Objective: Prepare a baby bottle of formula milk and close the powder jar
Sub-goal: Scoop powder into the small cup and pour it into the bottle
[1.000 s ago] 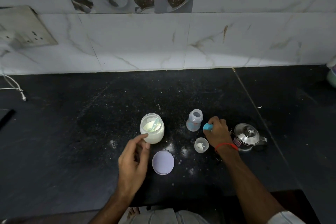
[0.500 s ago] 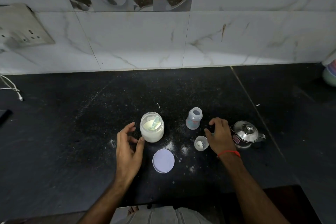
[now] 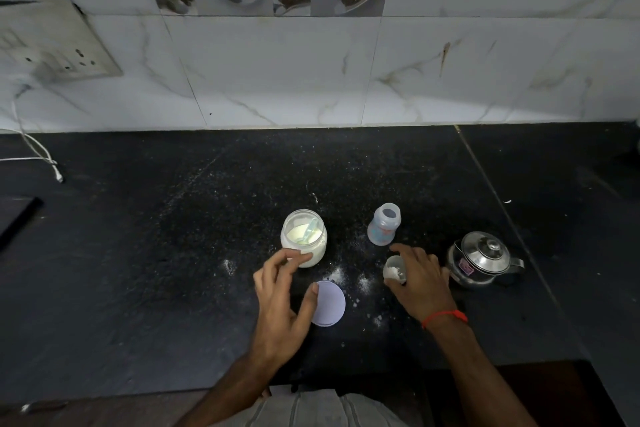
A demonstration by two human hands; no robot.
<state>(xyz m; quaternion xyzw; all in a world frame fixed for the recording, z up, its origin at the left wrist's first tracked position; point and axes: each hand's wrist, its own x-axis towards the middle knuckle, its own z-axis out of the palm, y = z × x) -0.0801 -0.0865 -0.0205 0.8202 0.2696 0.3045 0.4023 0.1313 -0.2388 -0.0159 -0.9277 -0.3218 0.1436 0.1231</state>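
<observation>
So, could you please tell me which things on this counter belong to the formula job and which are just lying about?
For the job:
powder jar
scoop in the jar
jar lid
baby bottle
small cup of powder
steel kettle

Lying about:
white cable
dark flat object
wall socket

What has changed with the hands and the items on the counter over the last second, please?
The right hand let go of a small blue item, no longer visible, and closed around the small white cap holding powder. The left hand hovers between the open glass powder jar and round white lid. Jar, lid, clear baby bottle and steel kettle stayed put.
</observation>
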